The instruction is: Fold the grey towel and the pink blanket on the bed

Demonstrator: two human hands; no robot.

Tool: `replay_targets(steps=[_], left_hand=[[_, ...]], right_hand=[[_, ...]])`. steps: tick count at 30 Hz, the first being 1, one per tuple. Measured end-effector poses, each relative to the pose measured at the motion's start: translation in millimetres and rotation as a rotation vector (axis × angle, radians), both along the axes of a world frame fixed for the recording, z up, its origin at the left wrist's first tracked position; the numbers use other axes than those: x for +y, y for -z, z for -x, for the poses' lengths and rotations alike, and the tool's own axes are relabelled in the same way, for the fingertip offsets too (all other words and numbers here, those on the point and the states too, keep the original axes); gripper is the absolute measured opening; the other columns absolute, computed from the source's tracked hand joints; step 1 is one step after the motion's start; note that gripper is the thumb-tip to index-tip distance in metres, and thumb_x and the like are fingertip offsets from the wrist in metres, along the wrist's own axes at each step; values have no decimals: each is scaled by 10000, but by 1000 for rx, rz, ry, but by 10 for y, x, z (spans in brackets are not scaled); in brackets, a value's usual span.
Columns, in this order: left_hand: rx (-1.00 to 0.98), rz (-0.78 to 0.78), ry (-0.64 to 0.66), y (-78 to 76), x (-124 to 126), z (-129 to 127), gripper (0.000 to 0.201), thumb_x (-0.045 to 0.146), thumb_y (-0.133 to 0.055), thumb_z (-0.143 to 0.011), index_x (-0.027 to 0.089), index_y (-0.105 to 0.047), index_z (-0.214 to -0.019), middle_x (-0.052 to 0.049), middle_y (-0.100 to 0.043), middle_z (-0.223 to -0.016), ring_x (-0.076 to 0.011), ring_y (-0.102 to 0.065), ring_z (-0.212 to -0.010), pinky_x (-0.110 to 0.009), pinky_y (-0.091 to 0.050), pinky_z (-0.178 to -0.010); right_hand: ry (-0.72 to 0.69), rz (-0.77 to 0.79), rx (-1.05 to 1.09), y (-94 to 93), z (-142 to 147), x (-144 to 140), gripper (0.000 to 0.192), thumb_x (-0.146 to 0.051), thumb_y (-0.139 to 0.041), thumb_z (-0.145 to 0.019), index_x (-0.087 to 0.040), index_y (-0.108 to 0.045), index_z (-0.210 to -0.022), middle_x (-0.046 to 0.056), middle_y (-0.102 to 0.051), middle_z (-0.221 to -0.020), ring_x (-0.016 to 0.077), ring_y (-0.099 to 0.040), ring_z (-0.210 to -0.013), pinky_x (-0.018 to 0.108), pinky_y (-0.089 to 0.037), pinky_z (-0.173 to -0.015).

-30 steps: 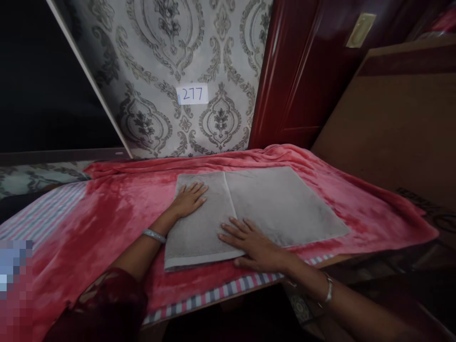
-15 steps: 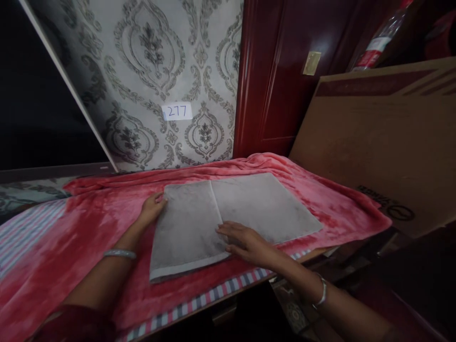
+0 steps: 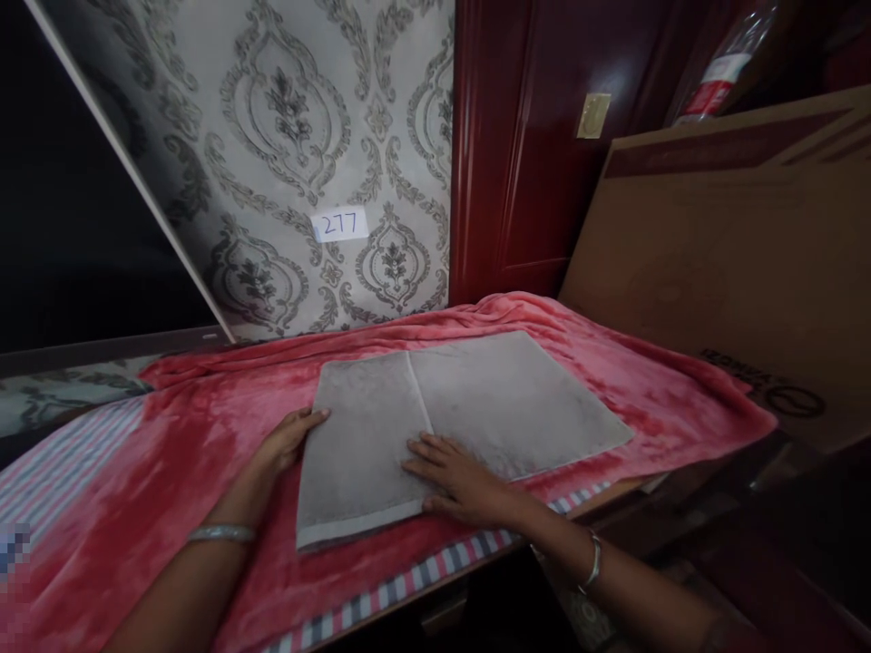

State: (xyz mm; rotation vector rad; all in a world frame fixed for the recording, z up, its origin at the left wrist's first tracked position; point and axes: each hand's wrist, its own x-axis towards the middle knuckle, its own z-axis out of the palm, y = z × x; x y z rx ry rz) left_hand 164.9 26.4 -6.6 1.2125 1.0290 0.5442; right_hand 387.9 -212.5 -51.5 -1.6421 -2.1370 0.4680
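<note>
On the red blanket (image 3: pixel 204 453) lies a folded grey towel (image 3: pixel 490 408). The left hand (image 3: pixel 286 440) touches its left edge, fingers loosely curled, not clearly gripping. The right hand (image 3: pixel 455 476) lies flat on the near part, fingers spread open.

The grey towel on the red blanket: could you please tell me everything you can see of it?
The grey towel looks like soft terry cloth, with a paler hem along its near left edge. It lies flat on the red blanket, with a straight fold edge running front to back left of its middle. The left hand touches its left edge; the right hand rests flat on its near part, fingers spread. Nothing else touches it.
</note>
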Motion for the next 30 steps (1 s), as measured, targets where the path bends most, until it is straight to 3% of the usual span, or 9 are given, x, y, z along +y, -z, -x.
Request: replay_targets(steps=[2,6,8,14,19,25,30], left_hand=[[-29,-5,0,3,-21,-10,308,219,-832,-613,143,-692,-876,-87,-746,-794,-215,-703,-674,-292,-549,-616],[-79,-57,23,33,-68,29,450,288,-880,-540,143,-694,-924,-94,-760,-853,-213,-697,-675,-292,-546,-619],[-90,-82,45,48,-106,53,536,361,-901,-502,148,-696,-950,-102,-765,-895,-234,-706,-720,-303,-550,-639],[-97,-225,117,90,-276,114,755,522,-888,-492,157,-661,-1113,-149,-729,-1141,-338,-688,-1025,-347,-564,-768],[-57,-233,108,211,-415,216,800,594,-845,-538,187,-624,-1190,-158,-690,-1233,-392,-618,-1183,-410,-553,-889],[-13,-216,72,429,-424,274,882,675,-794,-528,198,-556,-1231,-179,-643,-1291,-403,-613,-1179,-455,-542,-916],[36,-312,42,511,-417,257,853,632,-770,-561,227,-530,-1272,-163,-622,-1313,-396,-582,-1216,-479,-494,-993]], right_hand=[[-8,-16,18,-17,-15,21,611,-517,-541,-954,-266,-437,-1501,84,-303,-1618,260,-161,-1522,500,-199,-1207],[6,-131,96,-44,-95,208,432,-421,-487,-991,-211,-614,-1346,121,-581,-1418,246,-483,-1359,442,-355,-1140],[57,-211,125,-73,-194,403,396,-369,-488,-982,-206,-636,-1311,120,-635,-1350,240,-568,-1269,433,-419,-1089],[269,-220,-3,-294,-574,1301,487,-212,-590,-878,-192,-593,-1364,111,-586,-1413,237,-528,-1317,415,-394,-1123],[286,-191,-83,-404,-709,1969,548,-161,-556,-866,-152,-546,-1414,128,-552,-1446,251,-499,-1343,402,-357,-1144],[310,-83,-171,-240,-815,2410,631,-202,-602,-828,-225,-509,-1452,95,-557,-1447,288,-523,-1319,430,-387,-1105],[268,-20,-223,-156,-998,2617,560,-348,-693,-772,-273,-633,-1324,63,-648,-1332,304,-597,-1208,419,-430,-1045]])
